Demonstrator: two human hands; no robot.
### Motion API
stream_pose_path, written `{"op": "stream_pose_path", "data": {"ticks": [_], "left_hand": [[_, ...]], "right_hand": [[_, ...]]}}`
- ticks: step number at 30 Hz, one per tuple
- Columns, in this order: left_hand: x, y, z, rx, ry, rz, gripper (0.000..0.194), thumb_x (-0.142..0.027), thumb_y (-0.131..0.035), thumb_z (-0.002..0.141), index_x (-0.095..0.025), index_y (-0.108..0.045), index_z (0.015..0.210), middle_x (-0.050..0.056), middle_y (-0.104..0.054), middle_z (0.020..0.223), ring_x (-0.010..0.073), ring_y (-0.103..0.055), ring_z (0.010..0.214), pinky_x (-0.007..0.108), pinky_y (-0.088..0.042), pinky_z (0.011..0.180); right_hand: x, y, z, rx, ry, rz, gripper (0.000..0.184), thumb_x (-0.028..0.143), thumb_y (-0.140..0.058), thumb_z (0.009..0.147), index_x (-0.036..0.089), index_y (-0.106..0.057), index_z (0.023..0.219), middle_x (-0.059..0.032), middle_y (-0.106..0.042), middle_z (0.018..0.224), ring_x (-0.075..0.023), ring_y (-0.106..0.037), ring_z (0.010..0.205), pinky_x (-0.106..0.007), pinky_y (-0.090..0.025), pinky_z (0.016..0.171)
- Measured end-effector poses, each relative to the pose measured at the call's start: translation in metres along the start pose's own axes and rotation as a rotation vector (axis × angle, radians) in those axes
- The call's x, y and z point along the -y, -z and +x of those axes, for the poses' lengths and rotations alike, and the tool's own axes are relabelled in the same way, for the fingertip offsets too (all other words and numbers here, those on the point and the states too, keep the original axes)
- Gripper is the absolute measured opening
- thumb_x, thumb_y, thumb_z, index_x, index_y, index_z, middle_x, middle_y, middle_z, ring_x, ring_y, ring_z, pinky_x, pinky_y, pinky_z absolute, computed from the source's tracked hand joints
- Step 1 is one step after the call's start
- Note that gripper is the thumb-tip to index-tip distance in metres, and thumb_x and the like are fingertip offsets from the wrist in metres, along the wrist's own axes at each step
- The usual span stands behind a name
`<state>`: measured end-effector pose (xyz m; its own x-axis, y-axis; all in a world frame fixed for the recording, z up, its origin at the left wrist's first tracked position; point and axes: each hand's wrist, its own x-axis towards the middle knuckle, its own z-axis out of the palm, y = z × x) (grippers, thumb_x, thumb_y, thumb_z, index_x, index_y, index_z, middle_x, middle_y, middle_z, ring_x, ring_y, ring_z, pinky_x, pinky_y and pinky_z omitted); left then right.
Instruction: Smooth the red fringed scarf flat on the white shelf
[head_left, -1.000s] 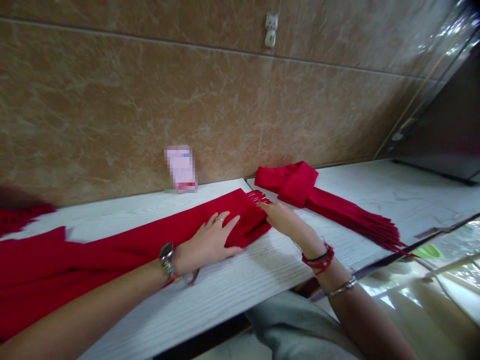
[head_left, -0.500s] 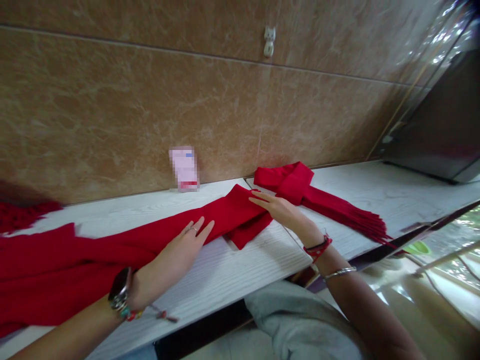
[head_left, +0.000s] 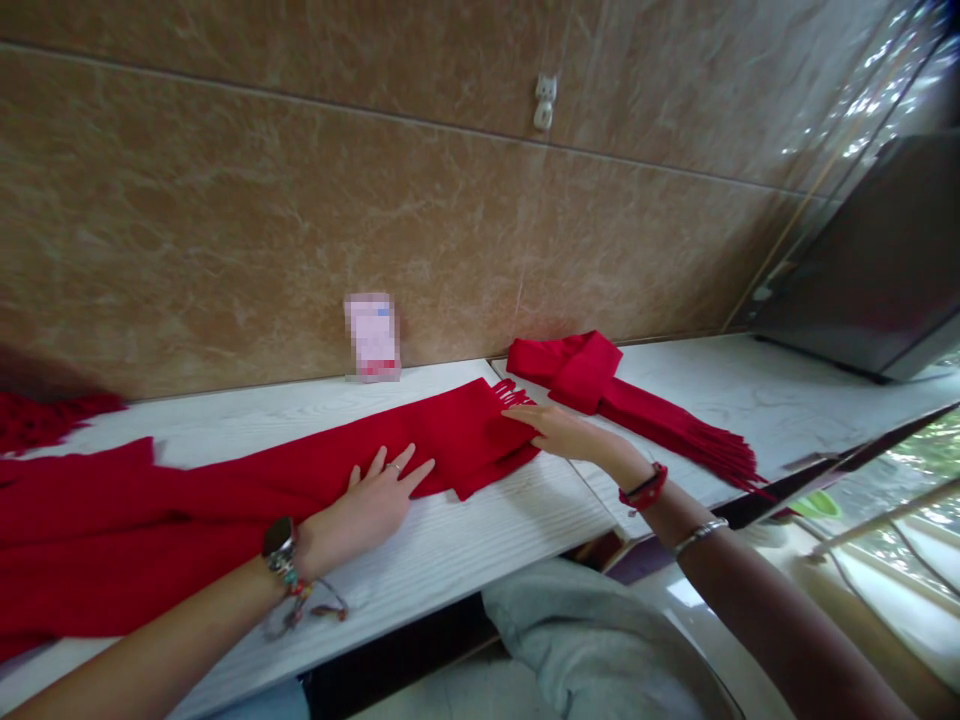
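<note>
A long red scarf [head_left: 292, 460] lies along the white wood-grain counter [head_left: 480, 570], its right end showing a short fringe. On its middle stretch my left hand [head_left: 371, 505] rests palm down, fingers spread, with a ring, a watch and a beaded bracelet. At the fringed end my right hand [head_left: 566, 433] reaches in with fingers stretched out, touching the cloth; a red cord and a silver bangle circle that wrist. Just beyond my right hand sits a second red scarf [head_left: 592, 375], folded over itself in a loop, its fringed tail pointing right.
Against the tiled wall [head_left: 450, 220] leans a blurred pink card-like item [head_left: 373, 338]. A white cat-shaped hook [head_left: 546, 102] is fixed above. A dark appliance [head_left: 862, 260] stands at the right end. More red fringe [head_left: 52, 415] lies far left. Below right is a green bowl [head_left: 817, 503].
The scarf's right end has been spread flatter, and its fringe now shows by my right hand. My right hand moved slightly down and right; my left hand's fingers spread wider.
</note>
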<state>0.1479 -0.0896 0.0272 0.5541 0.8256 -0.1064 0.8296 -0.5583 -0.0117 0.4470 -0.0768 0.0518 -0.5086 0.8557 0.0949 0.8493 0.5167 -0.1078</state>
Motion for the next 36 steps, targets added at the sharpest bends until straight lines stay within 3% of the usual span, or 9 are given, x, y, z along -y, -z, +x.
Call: {"op": "stream_pose_path", "data": {"ticks": [3,6,10,14,18,20,24,31,36], "left_hand": [[0.033,-0.005,0.005,0.003,-0.054,-0.01,0.054,-0.01,-0.03,0.086,-0.032,-0.031,0.136,0.004,-0.021,0.146,0.0293,-0.015,0.133,0.054,-0.02,0.102],[0.045,-0.006,0.007,0.001,-0.097,-0.024,0.051,-0.016,-0.033,0.087,-0.029,-0.032,0.136,0.006,-0.022,0.146,0.0268,-0.018,0.133,0.049,-0.023,0.103],[0.024,-0.008,0.009,-0.148,-0.21,0.041,0.05,-0.019,-0.032,0.088,-0.021,-0.03,0.138,0.011,-0.027,0.144,0.0249,-0.027,0.131,0.043,-0.032,0.1],[0.0,-0.005,0.007,-0.191,-0.163,0.106,0.057,-0.005,-0.026,0.083,-0.018,-0.027,0.139,0.014,-0.031,0.142,0.0222,-0.05,0.115,0.032,-0.049,0.081],[-0.009,-0.002,0.002,-0.202,-0.105,0.118,0.051,-0.016,-0.035,0.085,-0.014,-0.033,0.136,0.015,-0.039,0.136,0.0255,-0.052,0.112,0.036,-0.048,0.084],[-0.01,-0.004,0.002,-0.205,-0.088,0.118,0.049,-0.018,-0.036,0.086,-0.011,-0.035,0.134,0.017,-0.043,0.133,0.0255,-0.05,0.113,0.037,-0.046,0.087],[-0.009,-0.001,0.002,-0.202,-0.078,0.143,0.055,0.0,-0.03,0.081,-0.013,-0.035,0.134,0.014,-0.053,0.122,0.0214,-0.054,0.107,0.033,-0.047,0.085],[-0.022,0.023,-0.008,-0.322,-0.091,0.155,0.051,0.001,-0.032,0.081,-0.016,-0.044,0.128,0.01,-0.057,0.115,0.0186,-0.053,0.103,0.031,-0.044,0.088],[-0.011,0.014,-0.005,-0.25,-0.059,0.116,0.049,0.0,-0.032,0.081,-0.018,-0.05,0.123,0.01,-0.058,0.112,0.0198,-0.054,0.102,0.03,-0.046,0.084]], "right_hand": [[0.02,0.0,-0.004,0.016,-0.005,0.043,0.054,0.015,-0.05,0.078,0.013,-0.04,0.132,-0.0138,-0.047,0.132,-0.0213,-0.045,0.12,-0.039,-0.035,0.101],[0.03,0.0,-0.004,0.049,0.015,0.093,0.057,0.031,-0.055,0.08,0.013,-0.039,0.133,-0.0149,-0.04,0.137,-0.0233,-0.037,0.125,-0.039,-0.032,0.103],[0.021,0.006,0.01,-0.024,-0.031,0.232,0.046,0.033,-0.053,0.083,0.017,-0.047,0.126,-0.0113,-0.047,0.132,-0.0211,-0.043,0.12,-0.036,-0.035,0.099],[-0.001,-0.002,0.04,-0.153,-0.404,0.352,0.036,0.027,-0.054,0.082,0.012,-0.054,0.115,-0.011,-0.066,0.1,-0.0189,-0.062,0.089,-0.03,-0.048,0.079],[-0.015,-0.02,0.072,-0.189,-0.532,0.396,0.045,0.028,-0.057,0.08,0.009,-0.047,0.119,-0.006,-0.066,0.075,-0.0149,-0.062,0.063,-0.024,-0.048,0.057],[-0.017,-0.025,0.084,-0.212,-0.543,0.426,0.047,0.025,-0.062,0.076,0.01,-0.047,0.118,-0.0028,-0.064,0.07,-0.0129,-0.059,0.058,-0.021,-0.046,0.052],[-0.015,-0.024,0.096,-0.282,-0.515,0.482,0.046,0.01,-0.063,0.068,0.013,-0.051,0.113,-0.0001,-0.062,0.071,-0.0114,-0.057,0.059,-0.02,-0.045,0.053],[-0.015,0.006,0.095,-0.432,-0.408,0.593,0.043,0.013,-0.051,0.077,0.019,-0.046,0.119,-0.0031,-0.063,0.093,-0.0138,-0.06,0.08,-0.026,-0.049,0.068],[-0.003,-0.001,0.086,-0.323,-0.369,0.671,0.036,0.017,-0.04,0.086,0.015,-0.048,0.121,-0.0072,-0.067,0.093,-0.0132,-0.063,0.078,-0.025,-0.051,0.068]]}}
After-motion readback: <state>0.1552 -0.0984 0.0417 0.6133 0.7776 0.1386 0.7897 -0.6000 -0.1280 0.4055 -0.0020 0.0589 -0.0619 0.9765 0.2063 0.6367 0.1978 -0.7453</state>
